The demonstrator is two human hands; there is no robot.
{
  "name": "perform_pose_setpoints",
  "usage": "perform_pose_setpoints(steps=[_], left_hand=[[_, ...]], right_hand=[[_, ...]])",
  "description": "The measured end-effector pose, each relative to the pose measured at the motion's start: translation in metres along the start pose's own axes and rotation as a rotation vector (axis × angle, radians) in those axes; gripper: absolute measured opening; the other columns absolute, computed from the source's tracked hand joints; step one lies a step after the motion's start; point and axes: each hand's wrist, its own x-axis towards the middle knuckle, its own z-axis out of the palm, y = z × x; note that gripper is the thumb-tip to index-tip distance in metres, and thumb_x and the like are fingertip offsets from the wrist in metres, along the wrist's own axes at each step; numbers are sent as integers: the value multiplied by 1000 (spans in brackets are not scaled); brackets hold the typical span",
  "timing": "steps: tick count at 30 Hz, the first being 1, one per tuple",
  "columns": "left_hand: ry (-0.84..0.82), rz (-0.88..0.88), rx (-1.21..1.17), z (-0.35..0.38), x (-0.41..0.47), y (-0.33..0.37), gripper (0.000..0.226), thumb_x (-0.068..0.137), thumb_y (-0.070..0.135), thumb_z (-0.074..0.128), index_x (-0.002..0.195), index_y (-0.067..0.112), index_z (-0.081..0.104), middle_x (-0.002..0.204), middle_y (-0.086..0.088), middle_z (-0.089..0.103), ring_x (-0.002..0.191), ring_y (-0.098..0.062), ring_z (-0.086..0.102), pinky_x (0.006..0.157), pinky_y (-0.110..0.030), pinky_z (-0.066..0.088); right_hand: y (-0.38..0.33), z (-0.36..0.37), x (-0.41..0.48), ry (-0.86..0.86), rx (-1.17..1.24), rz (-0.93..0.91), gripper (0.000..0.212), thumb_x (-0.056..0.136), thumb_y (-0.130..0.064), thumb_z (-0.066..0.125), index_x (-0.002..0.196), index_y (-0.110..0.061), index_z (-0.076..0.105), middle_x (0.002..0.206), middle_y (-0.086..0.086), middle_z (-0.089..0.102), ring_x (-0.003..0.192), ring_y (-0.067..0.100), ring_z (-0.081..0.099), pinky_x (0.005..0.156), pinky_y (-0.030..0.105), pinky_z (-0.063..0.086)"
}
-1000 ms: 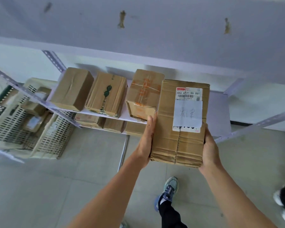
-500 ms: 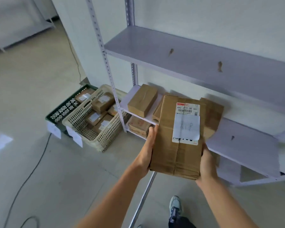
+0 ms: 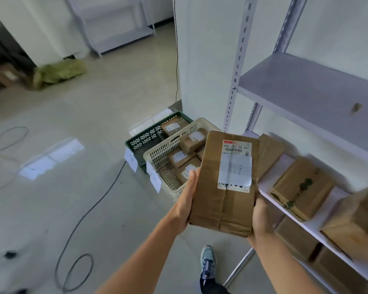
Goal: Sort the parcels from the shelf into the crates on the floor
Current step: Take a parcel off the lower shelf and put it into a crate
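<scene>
- Holding a tall brown cardboard parcel (image 3: 223, 187) upright between both hands, the person stands beside the shelf (image 3: 306, 88).
- Left hand (image 3: 186, 203) presses flat against the parcel's left edge, fingers (image 3: 193, 177) straight and lying along the cardboard.
- Right hand (image 3: 260, 217) cups the lower right corner; its fingers are hidden behind the parcel.
- A white shipping label (image 3: 235, 166) covers the parcel's upper front.
- Beyond the parcel on the floor sit a cream crate (image 3: 157, 153) holding several small boxes and, just behind it, a green crate (image 3: 145, 139).
- More brown parcels, one with a dark green mark (image 3: 302, 187), rest on the lower shelf board to the right.
- A black cable (image 3: 94, 209) trails across the floor.
</scene>
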Motion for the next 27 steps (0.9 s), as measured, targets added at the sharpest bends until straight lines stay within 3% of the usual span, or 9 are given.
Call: perform_pose_setpoints(steps=[7,11,16,21,27], left_hand=[[100,-38,-30,-88,57,60,67,104,78,20,158,50,47,152,7,65,140,-19,64,121,-55,47],[125,-57,-44,-137,81,78,69,103,82,20,159,51,44,153,5,65,140,-22,64,120,-58,47],[93,-118,-26,-208,114,100,80,93,93,26,158,51,46,151,7,67,137,-21,66,114,-52,54],[77,-229,-18,-303,150,126,78,95,91,25,152,48,55,145,4,71,133,-24,69,117,-57,50],[61,-358,58,-412,182,166,74,101,83,20,150,43,58,141,3,74,130,-26,71,117,-58,50]], right_hand=[[-10,93,99,-121,-15,54,52,115,-44,28,151,-19,55,140,19,68,128,38,67,102,59,58],[-5,138,140,-127,17,95,53,114,-49,29,148,-21,59,138,17,70,126,37,69,97,54,61],[11,199,186,-61,45,142,51,113,-53,33,132,-29,74,132,15,74,121,34,72,89,46,64],[42,278,230,34,86,135,49,111,-53,37,142,-27,65,133,16,73,121,35,72,88,49,64],[79,377,268,210,152,192,48,107,-63,41,133,-38,72,127,9,77,115,32,75,90,51,64]])
